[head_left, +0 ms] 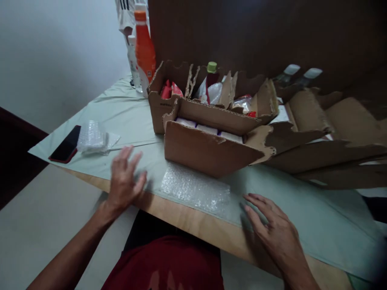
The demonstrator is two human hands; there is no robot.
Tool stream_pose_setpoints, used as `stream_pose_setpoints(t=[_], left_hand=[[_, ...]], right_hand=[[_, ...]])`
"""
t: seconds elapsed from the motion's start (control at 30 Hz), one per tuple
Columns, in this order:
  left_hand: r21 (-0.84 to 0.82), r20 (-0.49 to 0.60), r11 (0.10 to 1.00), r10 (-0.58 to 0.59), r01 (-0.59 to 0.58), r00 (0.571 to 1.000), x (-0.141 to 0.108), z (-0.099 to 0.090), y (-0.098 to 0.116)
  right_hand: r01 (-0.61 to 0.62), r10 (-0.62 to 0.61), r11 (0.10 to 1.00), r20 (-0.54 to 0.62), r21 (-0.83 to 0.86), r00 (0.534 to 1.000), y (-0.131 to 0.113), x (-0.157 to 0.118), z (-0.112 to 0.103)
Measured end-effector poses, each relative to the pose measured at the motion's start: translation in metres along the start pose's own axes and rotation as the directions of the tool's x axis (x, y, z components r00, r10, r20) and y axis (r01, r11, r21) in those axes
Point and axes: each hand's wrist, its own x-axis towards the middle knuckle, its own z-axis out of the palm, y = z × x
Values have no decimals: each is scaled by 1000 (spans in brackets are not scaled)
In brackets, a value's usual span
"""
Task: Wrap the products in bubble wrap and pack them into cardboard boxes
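A piece of bubble wrap (196,188) lies flat on the pale green cloth (130,121), in front of a cardboard box (208,149) holding several small white boxes. My left hand (123,177) is above the cloth to the left of the wrap, fingers spread, holding nothing. To the right of the wrap, my right hand (270,225) is open near the table's front edge, with nothing in it. Neither hand touches the wrap. Folded bubble wrap (92,137) sits further left, beyond my left hand.
A dark phone (67,144) lies by the folded wrap. Behind stand an orange bottle (145,52) and a clear bottle (134,66). Cardboard compartments (157,110) with red packets and bottles run along the back and right. A person (126,18) is partly visible behind the bottles.
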Motion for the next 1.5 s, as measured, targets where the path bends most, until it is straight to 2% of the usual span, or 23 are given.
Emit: stream_pose_setpoints(t=[0.07, 0.17, 0.27, 0.33, 0.4, 0.47, 0.53, 0.63, 0.7, 0.77, 0.8, 0.87, 0.93, 1.03, 1.1, 1.13, 1.2, 1.27, 1.3, 1.33, 1.37, 1.43, 1.5], left_hand=[[-130, 153, 981, 164, -145, 975, -16, 13, 33], [-247, 308, 921, 371, -302, 876, -28, 38, 72], [-259, 403, 906, 415, -334, 816, -24, 61, 87], [-222, 477, 924, 381, -310, 792, -19, 71, 84], [-195, 533, 936, 351, -292, 770, -17, 77, 75], [-205, 552, 940, 340, -271, 761, -18, 79, 66], [-238, 551, 942, 333, -238, 765, -22, 78, 59], [-300, 538, 933, 338, -200, 772, -22, 75, 51], [-292, 500, 942, 297, -164, 813, -15, 73, 47], [-197, 465, 975, 184, -102, 866, -5, 72, 45], [-124, 463, 990, 118, -67, 879, 1, 72, 44], [6, 497, 1000, 8, -13, 868, 11, 75, 46], [46, 550, 999, -41, 18, 834, 17, 79, 48], [-17, 591, 999, -22, 40, 807, 16, 76, 53], [-61, 600, 997, -8, 55, 800, 13, 63, 58], [-104, 583, 992, 7, 66, 812, 12, 54, 61], [-237, 468, 971, 84, 34, 880, 13, 33, 70], [-364, 250, 921, 237, -136, 939, 16, 15, 78], [-385, 141, 888, 326, -252, 935, 17, 10, 80], [-375, 72, 855, 412, -358, 908, 16, 8, 81], [-355, 49, 826, 485, -439, 873, 14, 9, 79], [-326, 144, 794, 577, -512, 804, 5, 16, 69], [-340, 347, 799, 597, -496, 723, -8, 22, 55]], right_hand=[[56, -56, 998, -47, -2, 997, -14, 5, 3], [225, -227, 973, 38, 60, 973, -58, 23, 23], [370, -385, 922, 180, 111, 905, -100, 45, 51], [398, -412, 911, 243, 106, 878, -108, 54, 66], [390, -399, 916, 267, 89, 877, -97, 52, 73], [367, -377, 926, 256, 89, 890, -71, 40, 70], [313, -324, 946, 218, 81, 921, -37, 20, 57], [175, -176, 984, 144, 23, 974, 2, -2, 29], [80, -78, 997, 88, -19, 993, 13, -4, 15], [33, -31, 999, 47, -41, 998, 11, 6, 11], [27, -25, 999, 38, -43, 999, 7, 13, 14], [25, -23, 999, 35, -39, 999, -3, 29, 26], [23, -23, 1000, 35, -16, 999, -13, 39, 40], [20, -24, 995, 35, 100, 999, -24, 37, 46], [8, -13, 975, 20, 220, 1000, -30, 28, 34], [14, -9, 964, -19, 267, 1000, -34, 24, 24], [88, -37, 948, -168, 306, 985, -43, 17, 0], [242, -150, 933, -326, 264, 933, -50, 13, -21], [321, -225, 919, -365, 228, 903, -52, 12, -27], [387, -298, 902, -374, 189, 878, -53, 9, -29], [433, -359, 888, -357, 152, 862, -52, 6, -28], [464, -431, 881, -249, 91, 867, -45, -4, -18], [448, -442, 892, -97, 56, 892, -33, -18, -5]])
